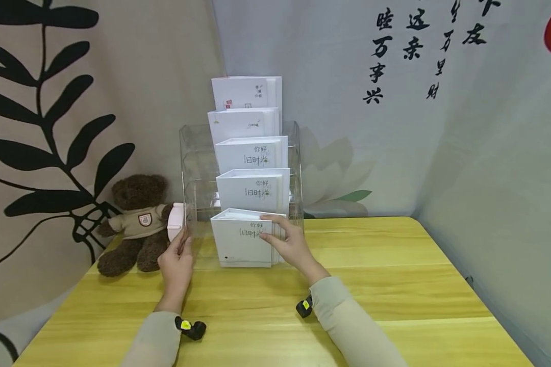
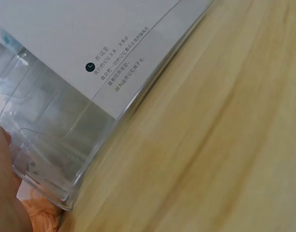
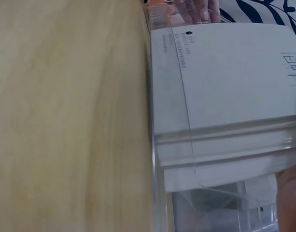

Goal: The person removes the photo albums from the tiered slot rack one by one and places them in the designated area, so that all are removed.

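Observation:
A clear tiered rack (image 1: 197, 178) stands on the table, holding several white booklets in a stepped column. My right hand (image 1: 291, 247) pinches the front white booklet (image 1: 241, 250) near its upper right corner, thumb on the cover and fingers at the top edge. The booklet sits in the lowest tier; its small printed lines show in the left wrist view. At the rack's lower left side, my left hand (image 1: 178, 260) holds the clear side edge. In the right wrist view, some left fingers (image 3: 204, 9) show at the rack's far end.
A brown teddy bear (image 1: 140, 229) in a beige shirt sits left of the rack. Beside its paw is a pale pink object (image 1: 176, 221), partly behind my left hand. The wooden table (image 1: 372, 285) extends right. A printed cloth backdrop (image 1: 326, 61) hangs behind.

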Motion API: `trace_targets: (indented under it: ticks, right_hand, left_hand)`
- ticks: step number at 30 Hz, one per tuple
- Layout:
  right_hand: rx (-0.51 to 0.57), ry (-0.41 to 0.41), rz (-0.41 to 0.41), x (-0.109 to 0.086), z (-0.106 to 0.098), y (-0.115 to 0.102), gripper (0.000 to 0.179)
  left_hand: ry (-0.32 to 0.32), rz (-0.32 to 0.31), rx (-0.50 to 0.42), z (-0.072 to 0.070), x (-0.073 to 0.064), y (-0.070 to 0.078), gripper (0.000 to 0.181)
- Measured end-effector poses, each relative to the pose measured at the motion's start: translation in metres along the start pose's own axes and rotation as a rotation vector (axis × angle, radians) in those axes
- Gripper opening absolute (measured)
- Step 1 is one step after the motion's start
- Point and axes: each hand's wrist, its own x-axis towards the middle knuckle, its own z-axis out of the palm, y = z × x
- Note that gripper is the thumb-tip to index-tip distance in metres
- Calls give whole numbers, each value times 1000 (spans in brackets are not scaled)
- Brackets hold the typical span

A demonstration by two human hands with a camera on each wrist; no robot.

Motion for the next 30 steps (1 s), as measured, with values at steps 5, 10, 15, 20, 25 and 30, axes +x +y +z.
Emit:
trace_targets:
  ticks: [5,10,15,20,25,30]
  right_hand:
    - [8,57,-115,1,1,-15,42]
    - [20,76,-198,-1,4,-18,42]
    - [4,78,-315,5,5,-26,44]
    - [-42,80,-359,8,8,-25,45]
    - [-80,98,-365,6,13,-8,43]
    - [-118,108,-395,7,14,-4,40]
  left_hand:
    - [8,18,-24,1,2,1,36]
    - [33,13,-63,2,1,-2,36]
    - [68,12,-87,2,1,-2,32]
    - [71,-10,-98,2,1,-2,32]
    - [59,-28,-90,2,-1,-2,33]
    - [56,-14,-123,4,1,-3,32]
